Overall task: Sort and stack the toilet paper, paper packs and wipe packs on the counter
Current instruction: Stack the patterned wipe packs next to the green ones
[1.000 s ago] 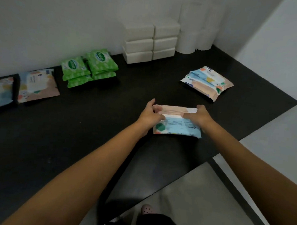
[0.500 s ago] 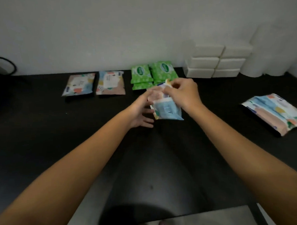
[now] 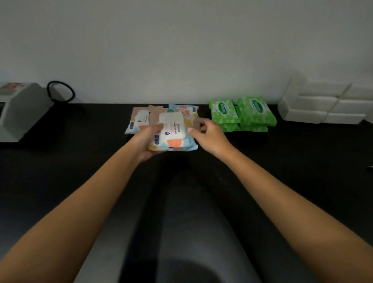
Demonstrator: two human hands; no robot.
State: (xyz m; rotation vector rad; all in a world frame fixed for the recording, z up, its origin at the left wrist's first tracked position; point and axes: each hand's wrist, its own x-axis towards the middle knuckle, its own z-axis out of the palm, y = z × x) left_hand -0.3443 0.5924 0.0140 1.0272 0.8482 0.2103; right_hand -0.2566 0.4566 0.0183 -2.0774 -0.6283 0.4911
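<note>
head view: the left hand (image 3: 146, 142) grips the wipe pack (image 3: 173, 132) at its near left corner, thumb on top, fingers curled beneath. i see the pack over the two patterned packs (image 3: 137, 120) lying at the back of the counter (image 3: 286, 177), its long axis seemingly pointing from me to the wall. the right hand (image 3: 209, 133) sits at the pack's right edge, fingers loosely curled; i cannot tell whether they touch it. i judge the landing spot is just beyond the left fingers, so that hand is nearer.
</note>
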